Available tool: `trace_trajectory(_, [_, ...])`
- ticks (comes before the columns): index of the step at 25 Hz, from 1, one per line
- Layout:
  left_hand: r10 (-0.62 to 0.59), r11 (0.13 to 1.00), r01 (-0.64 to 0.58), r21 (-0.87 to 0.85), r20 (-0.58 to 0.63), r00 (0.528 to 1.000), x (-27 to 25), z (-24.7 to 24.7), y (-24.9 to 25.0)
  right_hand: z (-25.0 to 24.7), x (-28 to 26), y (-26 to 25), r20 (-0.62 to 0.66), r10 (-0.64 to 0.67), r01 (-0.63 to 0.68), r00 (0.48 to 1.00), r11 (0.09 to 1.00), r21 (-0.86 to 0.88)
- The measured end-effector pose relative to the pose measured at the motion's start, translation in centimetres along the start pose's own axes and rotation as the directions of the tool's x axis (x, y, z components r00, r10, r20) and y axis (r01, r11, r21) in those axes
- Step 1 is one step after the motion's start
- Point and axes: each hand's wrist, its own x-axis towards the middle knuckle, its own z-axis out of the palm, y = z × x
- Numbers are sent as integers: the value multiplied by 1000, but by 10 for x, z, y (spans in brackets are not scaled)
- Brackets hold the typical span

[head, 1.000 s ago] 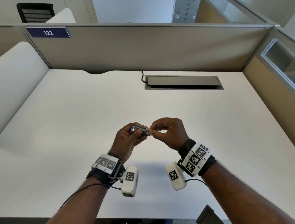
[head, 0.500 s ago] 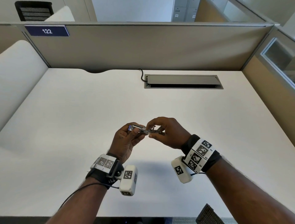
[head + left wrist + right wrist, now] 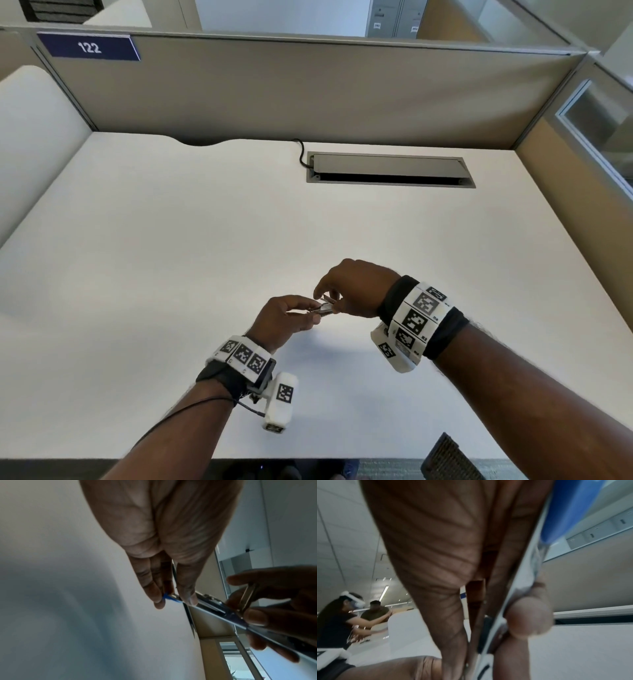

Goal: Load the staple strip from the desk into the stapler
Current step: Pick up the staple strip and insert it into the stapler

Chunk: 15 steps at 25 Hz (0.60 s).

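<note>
Closest in, both forearms wear black wrist straps with white camera pods and black-and-white marker tags (image 3: 416, 320). Just beyond them the two hands meet in the air above the white desk top (image 3: 171, 257). The left hand (image 3: 281, 323) pinches the blue-tipped end of a small silver metal stapler (image 3: 322, 308) between thumb and fingertips (image 3: 188, 596). The right hand (image 3: 356, 287) curls round the stapler's other end, thumb and forefinger closed on a thin metal piece standing up from its body. Whether that piece is the staple strip I can't tell. Farther back, a grey cable hatch (image 3: 390, 169) sits sunk into the desk, a black cord beside it. Beyond stands the beige partition wall with a blue "122" sign (image 3: 89, 47).
</note>
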Motion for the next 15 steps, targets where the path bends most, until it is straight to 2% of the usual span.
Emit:
trace_trajectory(3, [-31,1000,30,6,26,999,1,7,-9,2,4,-1,85,13,-8,996,999,-53])
trace_trajectory(6, [17,999,-17,39,14,1000,2,4,-12,3,7,2,77,-1,4,997,999,-34])
trace_trajectory(11, [182,983,-180,31,-92,979,3,-11,-1,5,3,13,-140,-30,51,990,987,154])
trace_trajectory(15, [242,970,-244,-9,-94,966,6,-21,16,13,2,16,-283,-97,149,954,975,166])
